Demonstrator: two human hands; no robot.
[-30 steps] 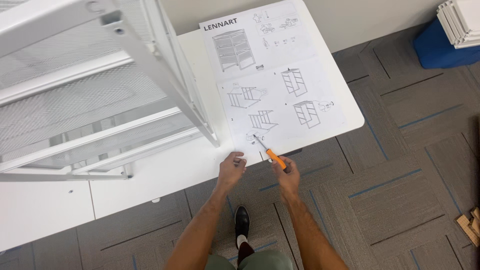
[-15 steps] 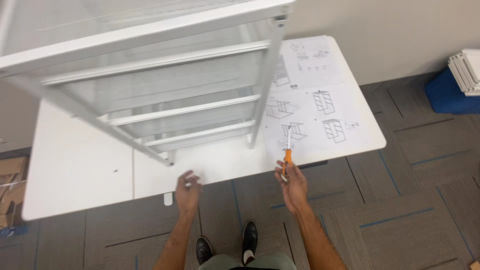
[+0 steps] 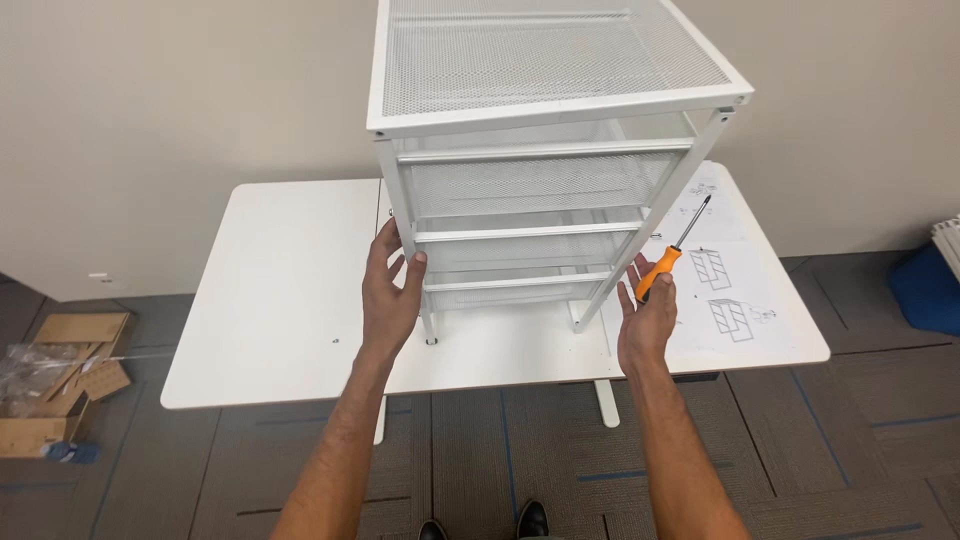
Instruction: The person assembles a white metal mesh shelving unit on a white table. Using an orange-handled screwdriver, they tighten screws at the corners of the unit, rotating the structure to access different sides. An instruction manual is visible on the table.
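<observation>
The left hand (image 3: 392, 295) wraps loosely around the front leg of the white mesh drawer unit (image 3: 545, 150) standing on the white table (image 3: 270, 300). The right hand (image 3: 645, 315) pinches an orange-handled screwdriver (image 3: 672, 250), shaft up, over the instruction sheet (image 3: 735, 290).

Both forearms bare to frame edge, no sleeves visible. Left hand (image 3: 390, 295) & right hand (image 3: 645, 320): no gloves, rings, watch or wristband seen. Below hands, dark shoes (image 3: 483, 523), toes only in view.
</observation>
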